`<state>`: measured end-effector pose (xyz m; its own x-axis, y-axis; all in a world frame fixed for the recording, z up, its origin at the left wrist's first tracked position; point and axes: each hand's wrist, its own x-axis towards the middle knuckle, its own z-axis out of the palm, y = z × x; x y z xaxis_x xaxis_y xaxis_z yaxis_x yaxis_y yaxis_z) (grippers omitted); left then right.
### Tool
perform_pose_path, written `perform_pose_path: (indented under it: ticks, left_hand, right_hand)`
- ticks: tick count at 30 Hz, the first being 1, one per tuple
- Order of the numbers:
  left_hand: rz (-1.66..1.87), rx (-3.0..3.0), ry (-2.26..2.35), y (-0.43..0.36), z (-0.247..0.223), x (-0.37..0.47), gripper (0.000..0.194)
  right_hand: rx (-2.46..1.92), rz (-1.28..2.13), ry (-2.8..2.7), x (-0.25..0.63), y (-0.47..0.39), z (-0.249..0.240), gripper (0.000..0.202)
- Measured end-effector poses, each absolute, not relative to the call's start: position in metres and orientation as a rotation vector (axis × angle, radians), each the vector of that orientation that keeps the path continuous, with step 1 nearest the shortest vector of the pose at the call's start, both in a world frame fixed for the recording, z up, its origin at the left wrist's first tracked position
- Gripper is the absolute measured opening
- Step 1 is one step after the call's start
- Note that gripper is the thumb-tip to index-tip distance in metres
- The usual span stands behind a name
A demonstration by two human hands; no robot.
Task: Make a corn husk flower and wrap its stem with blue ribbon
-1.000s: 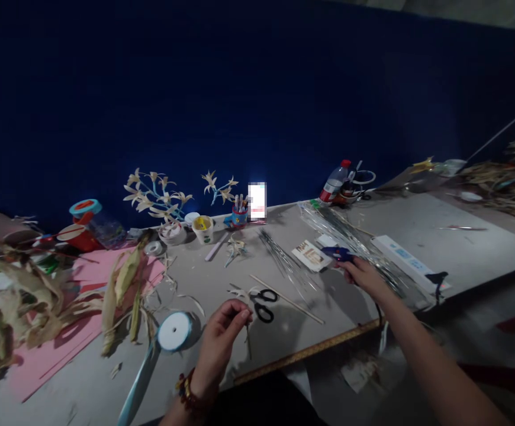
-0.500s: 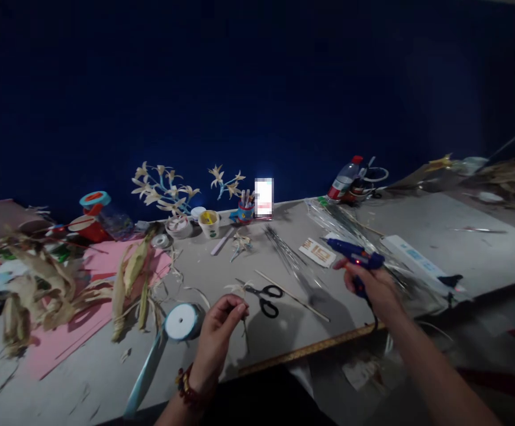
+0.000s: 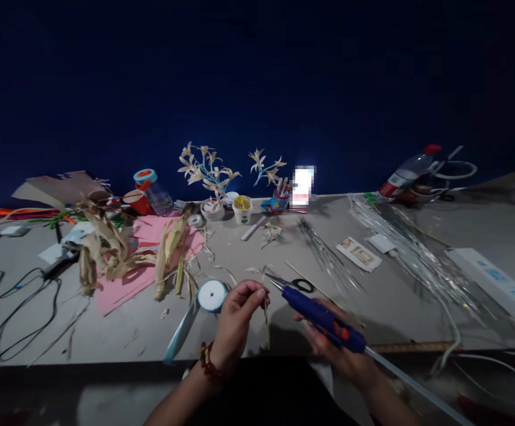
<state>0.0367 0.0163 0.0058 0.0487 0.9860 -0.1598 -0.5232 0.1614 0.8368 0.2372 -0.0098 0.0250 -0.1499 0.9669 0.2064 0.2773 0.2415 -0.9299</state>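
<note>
My left hand [image 3: 244,307] pinches a small husk flower by its thin greenish stem [image 3: 266,325]; pale petals show above the fingertips. My right hand [image 3: 337,349] is closed around a dark blue glue gun [image 3: 324,319], a long clear glue stick [image 3: 417,384] jutting from its rear. The gun's metal tip points left, close to the flower. Black scissors [image 3: 302,286] lie just behind the tip, partly hidden. Left of my left hand stands a spool of light blue ribbon [image 3: 212,296].
Corn husks [image 3: 110,248] lie over pink sheets [image 3: 128,290] on the left. Behind stand finished flower sprays [image 3: 204,168], a white tub [image 3: 242,210], a pen cup [image 3: 279,200] and a lit phone [image 3: 302,186]. Wires [image 3: 324,248], a bottle [image 3: 411,171] and a power strip [image 3: 497,284] are on the right.
My right hand has brought the glue gun from the right side to the flower in my left hand. The view has shifted left, showing black cables.
</note>
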Motion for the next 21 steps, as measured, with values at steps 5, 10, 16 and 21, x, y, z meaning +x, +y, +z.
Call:
perform_pose_path:
  ticks: [5,10,16,21]
  left_hand:
    - [1.303,0.661,0.848,0.014,0.007,0.034,0.020]
    - [1.307,0.679,0.837,0.016,0.008,0.033,0.016]
    - [1.314,0.720,0.828,0.016,0.005,0.030,0.011]
    - [1.328,0.726,0.845,0.017,0.006,0.029,0.012]
  right_hand:
    - [-1.144,0.731,-1.765,0.234,-0.005,0.024,0.012]
    - [-1.150,0.596,-1.861,0.234,-0.002,0.019,0.009]
    - [-1.171,0.568,-1.895,0.232,0.002,0.021,0.010]
    - [-1.172,0.539,-1.890,0.230,0.004,0.023,0.011]
